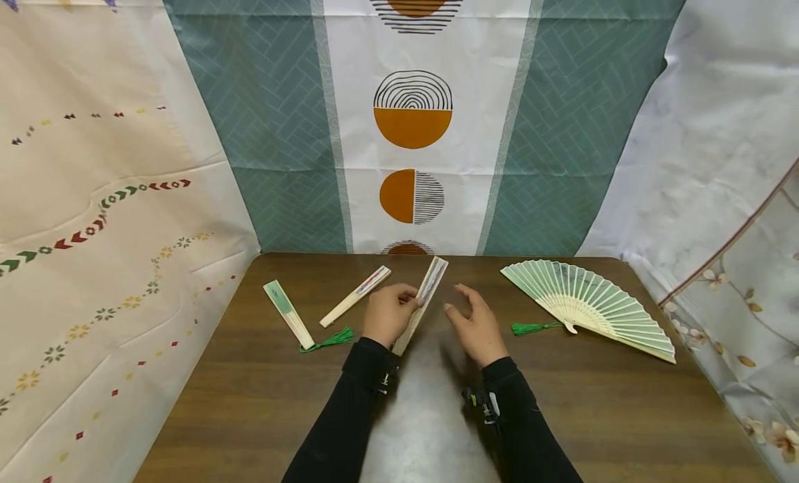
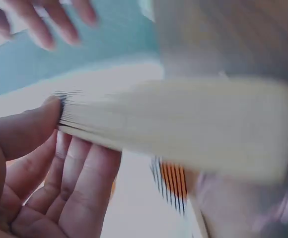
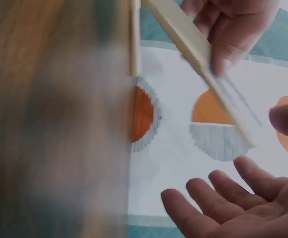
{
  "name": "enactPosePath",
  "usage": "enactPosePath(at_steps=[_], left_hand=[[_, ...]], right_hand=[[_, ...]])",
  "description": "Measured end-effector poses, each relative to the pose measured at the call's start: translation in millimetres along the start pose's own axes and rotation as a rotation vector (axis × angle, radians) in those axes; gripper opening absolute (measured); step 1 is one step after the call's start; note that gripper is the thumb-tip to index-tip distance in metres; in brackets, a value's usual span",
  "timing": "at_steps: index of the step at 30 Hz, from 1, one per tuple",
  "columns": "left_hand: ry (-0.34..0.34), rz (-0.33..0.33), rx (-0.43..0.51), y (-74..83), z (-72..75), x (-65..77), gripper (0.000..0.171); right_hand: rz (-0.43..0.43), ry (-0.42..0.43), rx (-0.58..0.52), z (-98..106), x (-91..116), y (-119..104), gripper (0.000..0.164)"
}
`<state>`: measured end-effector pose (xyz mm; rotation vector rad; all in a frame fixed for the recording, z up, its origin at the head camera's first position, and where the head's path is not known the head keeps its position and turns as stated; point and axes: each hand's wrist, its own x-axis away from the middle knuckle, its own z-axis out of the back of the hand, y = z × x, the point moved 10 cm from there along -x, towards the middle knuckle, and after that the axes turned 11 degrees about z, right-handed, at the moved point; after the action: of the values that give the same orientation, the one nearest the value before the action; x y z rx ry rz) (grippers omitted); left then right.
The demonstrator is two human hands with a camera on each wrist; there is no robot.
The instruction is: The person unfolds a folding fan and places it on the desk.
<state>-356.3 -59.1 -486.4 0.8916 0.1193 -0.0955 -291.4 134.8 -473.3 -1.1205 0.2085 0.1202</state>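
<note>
A folded hand fan (image 1: 432, 280) with pale ribs stands tilted above the middle of the table, and my left hand (image 1: 390, 315) pinches it between thumb and fingers. In the left wrist view the closed ribs (image 2: 193, 126) spread away from the thumb, slightly blurred. My right hand (image 1: 478, 328) is just to the right of the fan, apart from it, fingers relaxed and holding nothing. The right wrist view shows the right hand's fingers (image 3: 223, 198) extended below the fan's tip. Left of the left hand lies another folded fan (image 1: 356, 296) with a reddish print.
A folded green fan (image 1: 288, 314) with a green tassel (image 1: 338, 338) lies at the table's left. On the right, a pale green fan (image 1: 587, 306) lies spread, its tassel (image 1: 530, 328) pointing left. Patterned cloth (image 1: 281, 122) hangs behind the brown table (image 1: 262, 413).
</note>
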Motion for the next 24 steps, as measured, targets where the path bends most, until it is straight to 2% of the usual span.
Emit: enactPosePath(at_steps=[2, 3, 6, 8, 12, 16, 20, 24], left_hand=[[-0.11, 0.066, 0.13, 25.5, 9.1, 13.0, 0.018], [-0.16, 0.094, 0.204, 31.9, 8.7, 16.0, 0.018], [-0.288, 0.154, 0.404, 42.3, -4.0, 18.1, 0.017], [-0.352, 0.179, 0.491, 47.3, -13.0, 19.0, 0.018], [-0.417, 0.197, 0.553, 56.5, -22.6, 22.8, 0.019], [-0.433, 0.196, 0.57, 58.4, -23.6, 24.6, 0.019], [-0.432, 0.183, 0.569, 57.9, -22.5, 22.6, 0.019], [-0.448, 0.211, 0.577, 53.0, -25.2, 22.0, 0.018]], right_hand=[[-0.019, 0.016, -0.067, 2, 3, -3, 0.06], [-0.021, 0.022, -0.094, 4, 3, -6, 0.059], [0.007, 0.047, -0.162, 8, 3, -14, 0.056], [0.02, 0.054, -0.193, 9, 2, -15, 0.052], [0.038, 0.071, -0.229, 11, 2, -17, 0.04], [0.038, 0.072, -0.26, 11, 2, -17, 0.037], [-0.001, 0.095, -0.306, 11, 0, -12, 0.036], [-0.065, 0.128, -0.341, 11, 0, -3, 0.033]])
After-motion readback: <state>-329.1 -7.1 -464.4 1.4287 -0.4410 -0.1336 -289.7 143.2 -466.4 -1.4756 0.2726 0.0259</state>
